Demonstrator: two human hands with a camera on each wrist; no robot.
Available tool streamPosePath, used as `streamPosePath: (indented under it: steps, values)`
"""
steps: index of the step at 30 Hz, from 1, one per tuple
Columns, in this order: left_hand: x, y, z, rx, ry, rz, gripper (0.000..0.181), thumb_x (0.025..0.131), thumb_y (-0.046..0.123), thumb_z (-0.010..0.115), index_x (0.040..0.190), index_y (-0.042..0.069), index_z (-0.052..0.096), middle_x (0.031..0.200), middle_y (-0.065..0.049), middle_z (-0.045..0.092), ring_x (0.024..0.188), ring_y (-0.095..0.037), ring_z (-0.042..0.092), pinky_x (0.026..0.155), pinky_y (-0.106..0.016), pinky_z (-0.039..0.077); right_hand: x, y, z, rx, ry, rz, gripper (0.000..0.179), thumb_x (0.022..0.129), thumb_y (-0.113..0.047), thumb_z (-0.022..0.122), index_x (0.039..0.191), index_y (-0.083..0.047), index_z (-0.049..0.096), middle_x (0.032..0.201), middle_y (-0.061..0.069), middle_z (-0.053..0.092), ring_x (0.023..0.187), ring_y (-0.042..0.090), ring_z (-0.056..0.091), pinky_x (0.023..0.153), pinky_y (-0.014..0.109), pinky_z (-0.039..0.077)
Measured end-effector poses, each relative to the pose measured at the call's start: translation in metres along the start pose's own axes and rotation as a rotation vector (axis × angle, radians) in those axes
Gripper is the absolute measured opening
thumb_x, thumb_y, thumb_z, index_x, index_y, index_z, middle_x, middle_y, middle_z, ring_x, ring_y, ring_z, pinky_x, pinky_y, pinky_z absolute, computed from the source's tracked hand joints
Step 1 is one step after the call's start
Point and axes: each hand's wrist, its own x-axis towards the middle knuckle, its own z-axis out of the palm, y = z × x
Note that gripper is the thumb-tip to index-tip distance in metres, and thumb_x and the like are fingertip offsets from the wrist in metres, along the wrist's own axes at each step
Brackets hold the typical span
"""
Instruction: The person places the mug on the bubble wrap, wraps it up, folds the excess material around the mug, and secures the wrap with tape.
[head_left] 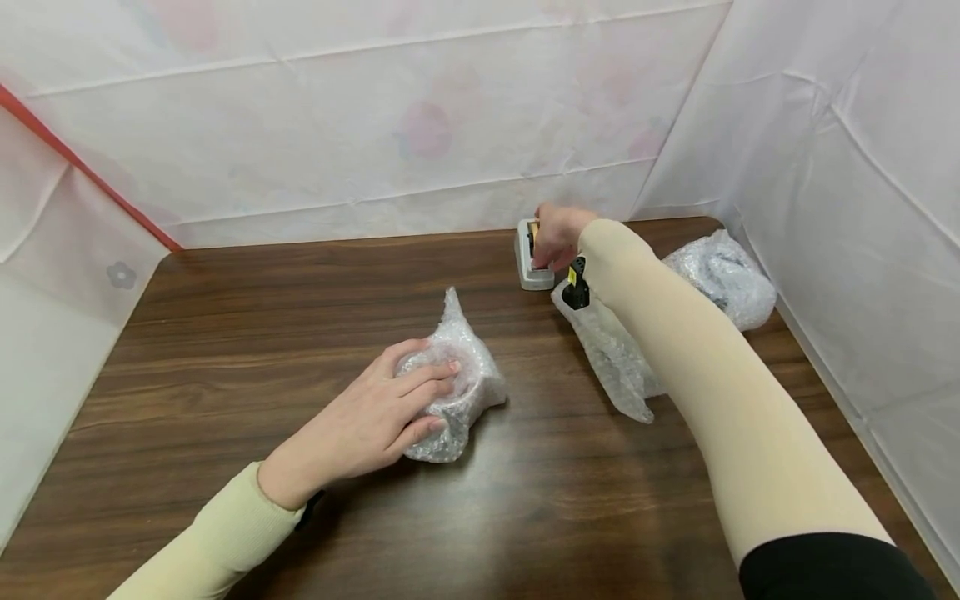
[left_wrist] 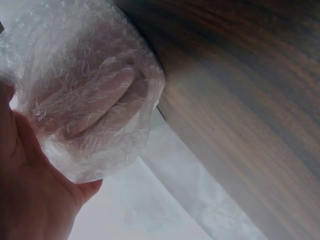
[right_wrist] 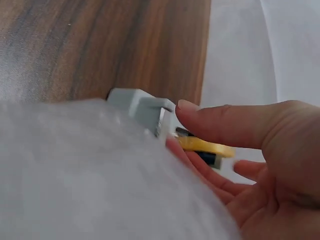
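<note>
In the head view my left hand [head_left: 375, 408] rests on a bubble-wrapped bundle [head_left: 480, 371], fingers extended across its top and thumb along the near side. In the left wrist view long pinkish shapes show through the clear bubble wrap [left_wrist: 125, 55]. My right hand [head_left: 558, 236] is at a grey tape dispenser [head_left: 537, 279] by the table's back edge. In the right wrist view its thumb [right_wrist: 220, 122] reaches to the dispenser's end, apart from the fingers below; a yellow roll [right_wrist: 205, 146] shows between them.
A loose sheet of bubble wrap [head_left: 611, 358] lies beneath the right forearm and fills the lower left of the right wrist view. Another bubble-wrapped bundle [head_left: 738, 279] sits at the back right. White sheeting [head_left: 300, 142] stands behind and on both sides of the wooden table [head_left: 247, 308].
</note>
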Motion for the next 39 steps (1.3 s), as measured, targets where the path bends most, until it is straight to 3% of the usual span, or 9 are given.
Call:
streamPosePath:
  steps: [3, 6, 11, 16, 20, 23, 26, 32, 39]
  values:
    - [0.0, 0.0, 0.001, -0.003, 0.011, 0.005, 0.044, 0.107, 0.04, 0.039, 0.117, 0.005, 0.063, 0.136, -0.009, 0.059, 0.137, -0.041, 0.036, 0.118, -0.048, 0.018, 0.003, 0.001, 0.003, -0.057, 0.035, -0.009, 0.107, 0.087, 0.0, 0.072, 0.159, -0.015, -0.005, 0.112, 0.017, 0.058, 0.077, 0.018, 0.061, 0.067, 0.027, 0.057]
    - [0.001, 0.001, 0.003, -0.008, 0.024, 0.014, 0.043, 0.107, 0.04, 0.039, 0.115, 0.004, 0.063, 0.135, -0.01, 0.06, 0.136, -0.041, 0.038, 0.118, -0.049, 0.019, 0.007, 0.001, 0.006, -0.129, 0.076, -0.017, 0.11, 0.085, -0.003, 0.076, 0.159, -0.013, -0.004, 0.117, 0.02, 0.056, 0.058, 0.012, 0.053, 0.049, 0.021, 0.047]
    - [0.002, 0.002, 0.002, -0.007, 0.03, 0.022, 0.043, 0.107, 0.04, 0.04, 0.114, 0.004, 0.063, 0.133, -0.011, 0.06, 0.136, -0.041, 0.04, 0.117, -0.049, 0.019, 0.008, 0.002, 0.008, -0.235, 0.132, -0.041, 0.107, 0.084, -0.007, 0.078, 0.158, -0.007, 0.001, 0.1, 0.016, 0.059, 0.051, 0.011, 0.046, 0.045, 0.023, 0.037]
    - [0.002, 0.001, 0.001, 0.002, 0.015, 0.011, 0.044, 0.107, 0.041, 0.038, 0.115, 0.005, 0.063, 0.135, -0.01, 0.059, 0.137, -0.041, 0.037, 0.118, -0.049, 0.018, 0.006, 0.0, 0.012, -0.289, 0.195, -0.048, 0.098, 0.085, -0.009, 0.078, 0.156, -0.005, 0.012, 0.093, 0.013, 0.062, 0.066, 0.018, 0.053, 0.055, 0.027, 0.042]
    - [0.001, 0.001, 0.001, 0.002, 0.013, 0.006, 0.044, 0.107, 0.041, 0.038, 0.115, 0.005, 0.063, 0.135, -0.01, 0.059, 0.137, -0.042, 0.037, 0.118, -0.048, 0.018, 0.004, 0.0, 0.013, -0.319, 0.224, -0.055, 0.09, 0.085, -0.011, 0.079, 0.153, -0.002, 0.021, 0.114, 0.017, 0.06, 0.095, 0.027, 0.057, 0.077, 0.035, 0.049]
    - [0.001, 0.001, 0.001, 0.0, 0.015, 0.006, 0.044, 0.107, 0.041, 0.038, 0.115, 0.005, 0.063, 0.135, -0.01, 0.059, 0.136, -0.042, 0.037, 0.118, -0.048, 0.019, 0.003, 0.0, 0.013, -0.337, 0.245, -0.064, 0.085, 0.083, -0.013, 0.081, 0.148, -0.001, 0.028, 0.132, 0.019, 0.051, 0.118, 0.032, 0.05, 0.098, 0.041, 0.045]
    - [0.001, 0.001, 0.002, -0.002, 0.014, 0.003, 0.044, 0.107, 0.041, 0.039, 0.115, 0.005, 0.063, 0.135, -0.01, 0.059, 0.136, -0.041, 0.037, 0.118, -0.048, 0.019, 0.003, 0.0, 0.014, -0.345, 0.273, -0.079, 0.078, 0.081, -0.013, 0.083, 0.142, -0.002, 0.035, 0.135, 0.02, 0.049, 0.125, 0.034, 0.047, 0.104, 0.045, 0.041]
    - [0.001, 0.0, 0.002, -0.005, 0.011, -0.012, 0.044, 0.107, 0.041, 0.039, 0.116, 0.006, 0.063, 0.135, -0.009, 0.059, 0.138, -0.041, 0.035, 0.118, -0.047, 0.018, 0.003, 0.003, 0.016, -0.311, 0.297, -0.109, 0.065, 0.083, -0.012, 0.079, 0.131, -0.001, 0.037, 0.121, 0.019, 0.054, 0.108, 0.032, 0.055, 0.09, 0.043, 0.05]
    - [0.0, 0.0, 0.003, -0.005, 0.004, -0.024, 0.045, 0.107, 0.042, 0.038, 0.116, 0.006, 0.063, 0.136, -0.008, 0.058, 0.138, -0.041, 0.034, 0.118, -0.047, 0.018, 0.008, 0.011, 0.013, -0.184, 0.289, -0.073, 0.034, 0.093, -0.009, 0.065, 0.118, 0.003, 0.045, 0.083, 0.011, 0.061, 0.052, 0.015, 0.047, 0.051, 0.029, 0.04]
